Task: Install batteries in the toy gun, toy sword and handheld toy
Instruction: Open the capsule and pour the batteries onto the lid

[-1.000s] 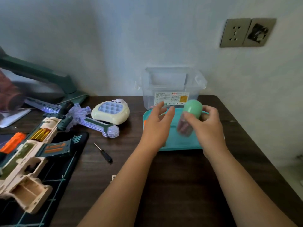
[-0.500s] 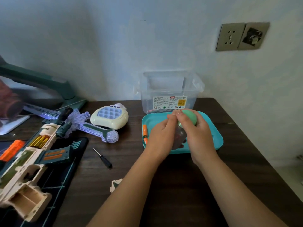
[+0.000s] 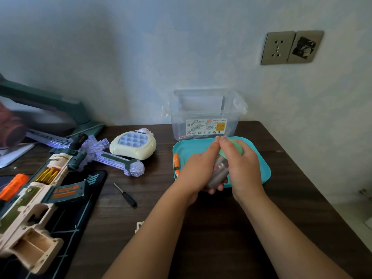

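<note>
dark table (image 3: 201, 228): left hand (image 3: 198, 170) and right hand (image 3: 242, 168) grasp a green-capped capsule (image 3: 219, 170) above teal tray (image 3: 262, 168).

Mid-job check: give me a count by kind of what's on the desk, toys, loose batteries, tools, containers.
Toys: 3 (toy gun, toy sword, handheld toy)
Loose orange batteries visible: 2
Screwdriver: 1
Containers: 3 (teal tray, clear box, green-capped capsule)
Total: 9

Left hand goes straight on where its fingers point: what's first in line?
Left hand, holding the capsule, touches the right hand at its green cap. Past that, its fingers point over the teal tray at the clear plastic box, likely the labelled front; depth uncertain.
</note>
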### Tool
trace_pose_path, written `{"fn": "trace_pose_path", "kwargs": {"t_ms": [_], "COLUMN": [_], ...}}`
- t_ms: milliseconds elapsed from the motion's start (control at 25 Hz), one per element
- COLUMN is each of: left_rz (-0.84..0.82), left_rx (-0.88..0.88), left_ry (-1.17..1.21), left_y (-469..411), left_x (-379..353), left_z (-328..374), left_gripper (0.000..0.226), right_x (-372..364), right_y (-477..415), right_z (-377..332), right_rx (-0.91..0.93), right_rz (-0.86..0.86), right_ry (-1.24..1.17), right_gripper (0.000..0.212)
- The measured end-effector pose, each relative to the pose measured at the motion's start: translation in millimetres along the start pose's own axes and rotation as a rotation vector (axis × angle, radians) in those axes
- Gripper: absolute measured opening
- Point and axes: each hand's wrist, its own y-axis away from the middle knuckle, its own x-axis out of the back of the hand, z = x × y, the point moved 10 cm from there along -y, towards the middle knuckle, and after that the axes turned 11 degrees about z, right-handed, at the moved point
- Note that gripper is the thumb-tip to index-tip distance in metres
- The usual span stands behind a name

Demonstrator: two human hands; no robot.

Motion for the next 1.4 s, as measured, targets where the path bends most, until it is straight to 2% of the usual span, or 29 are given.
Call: {"fn": "trace_pose_path", "kwargs": {"t_ms": [280, 440, 520, 600, 760, 880, 960, 1120, 1240, 1320, 1400], "left_rz": [-0.069, -0.162, -0.108, -0.002, 0.229, 0.286, 0.291, 0.284, 0.233, 0.143, 0.079], "left_rx": [0.054, 0.12, 0.111, 0.081, 0.077, 0.085, 0.084, 0.079, 0.078, 0.031, 0.006], "left_ry": [0.053, 0.184, 0.228, 0.258, 0.367, 0.439, 0.437, 0.417, 0.404, 0.356, 0.219], "left_y": [-2, -2, -6, -11, -21, -24, -24, -27, -27, -23, -16], "left_x": [0, 3, 11, 26, 67, 78, 77, 76, 69, 58, 48], "left_z": [-4, -10, -11, -10, -11, -13, -14, -14, -16, -12, -6], "left_gripper": [0.073, 0.064, 0.061, 0.058, 0.06, 0.06, 0.061, 0.06, 0.056, 0.047, 0.041], "right_x": [-2, -17, -28, -32, -49, -61, -67, -58, -31, -10, -12], "right_y": [-2, -22, -39, -62, -89, -91, -92, -89, -76, -61, -36], "right_z": [3, -6, -11, -12, 12, 16, 22, 34, 17, 18, 29], "right_rx": [-0.026, -0.057, -0.032, 0.029, 0.216, 0.4, 0.427, 0.261, 0.199, 0.051, -0.232], "right_rz": [0.035, -0.081, -0.116, -0.06, -0.079, -0.031, -0.038, -0.094, -0.02, 0.036, -0.035], "right_ry": [0.009, -0.022, 0.106, 0.266, 0.746, 0.901, 0.941, 0.834, 0.64, 0.395, 0.001], "right_gripper": [0.021, 0.025, 0.029, 0.034, 0.049, 0.046, 0.048, 0.059, 0.039, 0.025, 0.023]}}
